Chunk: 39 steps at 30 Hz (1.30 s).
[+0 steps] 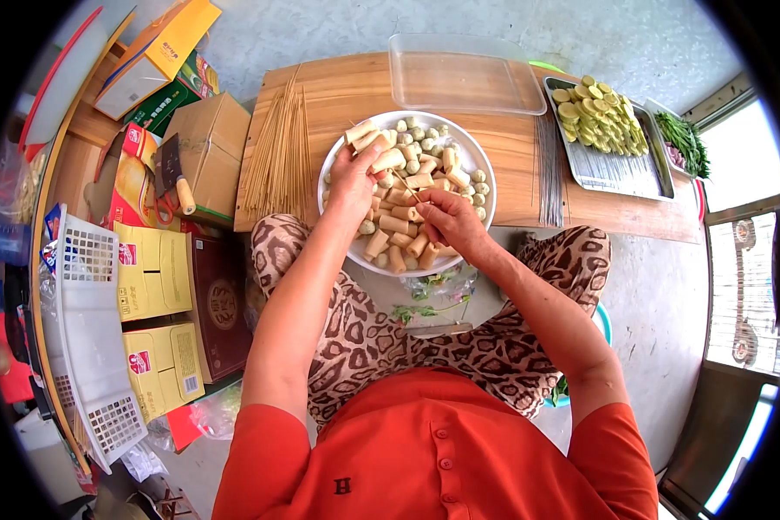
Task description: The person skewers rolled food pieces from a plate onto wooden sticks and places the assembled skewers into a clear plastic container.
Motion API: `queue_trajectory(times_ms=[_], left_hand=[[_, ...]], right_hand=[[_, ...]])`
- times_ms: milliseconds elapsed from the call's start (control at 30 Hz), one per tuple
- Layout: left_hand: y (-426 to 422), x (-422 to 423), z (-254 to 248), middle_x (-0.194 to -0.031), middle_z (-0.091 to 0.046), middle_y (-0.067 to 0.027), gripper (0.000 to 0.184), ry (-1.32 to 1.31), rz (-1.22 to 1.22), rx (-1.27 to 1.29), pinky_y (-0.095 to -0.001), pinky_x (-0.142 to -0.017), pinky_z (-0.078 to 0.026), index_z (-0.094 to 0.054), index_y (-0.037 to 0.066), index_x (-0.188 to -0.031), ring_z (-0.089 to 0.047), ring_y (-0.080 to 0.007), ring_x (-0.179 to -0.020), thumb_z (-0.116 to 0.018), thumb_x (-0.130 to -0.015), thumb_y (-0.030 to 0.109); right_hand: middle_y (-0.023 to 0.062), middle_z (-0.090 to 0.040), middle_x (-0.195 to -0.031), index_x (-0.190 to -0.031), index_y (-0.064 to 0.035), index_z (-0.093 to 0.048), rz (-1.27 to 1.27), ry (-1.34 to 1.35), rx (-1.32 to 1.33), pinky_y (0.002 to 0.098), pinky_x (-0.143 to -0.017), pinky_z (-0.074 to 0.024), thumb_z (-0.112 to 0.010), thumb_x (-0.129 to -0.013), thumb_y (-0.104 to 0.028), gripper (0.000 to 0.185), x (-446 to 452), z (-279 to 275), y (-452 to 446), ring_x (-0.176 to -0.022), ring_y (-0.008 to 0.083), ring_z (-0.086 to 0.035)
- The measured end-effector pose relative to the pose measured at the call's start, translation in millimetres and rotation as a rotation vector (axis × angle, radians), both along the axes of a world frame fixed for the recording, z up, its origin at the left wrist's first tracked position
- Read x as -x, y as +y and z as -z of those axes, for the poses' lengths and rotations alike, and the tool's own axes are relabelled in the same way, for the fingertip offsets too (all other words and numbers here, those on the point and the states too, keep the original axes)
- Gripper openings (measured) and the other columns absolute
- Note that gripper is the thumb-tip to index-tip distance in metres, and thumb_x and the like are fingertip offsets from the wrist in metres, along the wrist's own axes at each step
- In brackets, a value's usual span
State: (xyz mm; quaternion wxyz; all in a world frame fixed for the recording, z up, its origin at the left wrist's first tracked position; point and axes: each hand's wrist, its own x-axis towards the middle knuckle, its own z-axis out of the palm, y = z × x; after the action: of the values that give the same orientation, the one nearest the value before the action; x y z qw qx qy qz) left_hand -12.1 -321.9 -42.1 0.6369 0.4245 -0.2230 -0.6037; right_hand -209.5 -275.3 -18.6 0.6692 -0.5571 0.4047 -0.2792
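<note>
A large white bowl [487,165] holds short tan food cylinders [396,224] and round pale-green balls [417,133]. Over its left side, my left hand [354,180] is closed around a few of the tan cylinders, which stick out past the fingers. My right hand [451,222], over the bowl's right side, pinches a thin bamboo skewer [405,185] that points toward the left hand. Fingers hide the skewer's tip, so I cannot tell whether it is in a piece.
Bamboo skewers [277,147] lie left of the bowl, thin metal-looking sticks [547,169] right. Beyond are a clear plastic lid [459,82] and a metal tray [611,173] with sliced green vegetables [600,117]. A cleaver [172,166] rests by boxes at left.
</note>
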Motion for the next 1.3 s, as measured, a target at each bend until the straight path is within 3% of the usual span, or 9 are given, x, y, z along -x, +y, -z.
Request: queue_trajectory(times_ms=[333, 533, 600, 800, 1133, 1300], left_hand=[[-0.4, -3.3, -1.9, -0.104, -0.062, -0.0012, 0.034, -0.017, -0.041, -0.052, -0.0233, -0.061, -0.046, -0.055, 0.011, -0.112, -0.060, -0.0119, -0.086, -0.069, -0.082, 0.011], [1.0, -5.3, -7.4, -0.103, -0.062, -0.0021, 0.030, -0.056, -0.001, -0.056, -0.0274, -0.066, -0.046, -0.058, 0.013, -0.111, -0.060, -0.0122, -0.085, -0.066, -0.085, 0.025], [-4.3, -13.5, 2.9, -0.109, -0.061, -0.0064, 0.040, 0.067, -0.011, -0.113, -0.0334, -0.077, -0.050, -0.056, 0.008, -0.115, -0.059, -0.0181, -0.097, -0.067, -0.085, 0.032], [-5.3, -18.2, 8.0, -0.112, -0.060, -0.0091, 0.044, 0.119, -0.097, -0.076, -0.0344, -0.089, -0.049, -0.055, 0.002, -0.116, -0.059, -0.0207, -0.103, -0.067, -0.085, 0.030], [-4.8, -19.1, 3.6, -0.110, -0.061, -0.0092, 0.039, 0.144, -0.156, -0.090, -0.0341, -0.085, -0.052, -0.056, 0.002, -0.115, -0.060, -0.0203, -0.101, -0.066, -0.086, 0.026], [-5.5, -19.9, 4.6, -0.108, -0.062, -0.0082, 0.036, 0.067, 0.022, -0.081, -0.0319, -0.084, -0.052, -0.057, 0.002, -0.113, -0.061, -0.0181, -0.099, -0.068, -0.084, 0.021]], right_hand=[[-0.0040, -0.044, -0.056, -0.105, -0.0022, -0.059, -0.016, -0.008, 0.005, 0.0189, -0.043, -0.0292, -0.048, -0.097, -0.014, 0.018, -0.3, 2.4, -0.7, -0.046, 0.0035, -0.038], [-0.0037, -0.046, -0.054, -0.100, -0.0017, -0.061, -0.005, 0.031, 0.069, 0.0208, -0.044, -0.0322, -0.052, -0.095, -0.016, 0.018, 2.1, 0.6, 1.2, -0.047, 0.0034, -0.040], [-0.0036, -0.046, -0.054, -0.101, -0.0018, -0.062, -0.011, 0.030, 0.076, 0.0209, -0.044, -0.0326, -0.052, -0.095, -0.015, 0.018, 3.0, 2.4, 2.9, -0.047, 0.0034, -0.041], [-0.0037, -0.046, -0.053, -0.102, -0.0026, -0.063, -0.040, 0.039, 0.089, 0.0205, -0.046, -0.0337, -0.051, -0.095, -0.015, 0.019, 2.2, 2.8, 5.2, -0.048, 0.0035, -0.041], [-0.0048, -0.043, -0.054, -0.104, -0.0030, -0.062, -0.056, 0.058, 0.065, 0.0202, -0.047, -0.0334, -0.051, -0.096, -0.016, 0.019, 1.0, 2.1, 6.3, -0.049, 0.0037, -0.039], [-0.0037, -0.045, -0.055, -0.102, -0.0024, -0.063, -0.025, 0.032, 0.061, 0.0204, -0.047, -0.0335, -0.052, -0.095, -0.015, 0.019, 2.4, -0.2, 7.1, -0.049, 0.0041, -0.040]])
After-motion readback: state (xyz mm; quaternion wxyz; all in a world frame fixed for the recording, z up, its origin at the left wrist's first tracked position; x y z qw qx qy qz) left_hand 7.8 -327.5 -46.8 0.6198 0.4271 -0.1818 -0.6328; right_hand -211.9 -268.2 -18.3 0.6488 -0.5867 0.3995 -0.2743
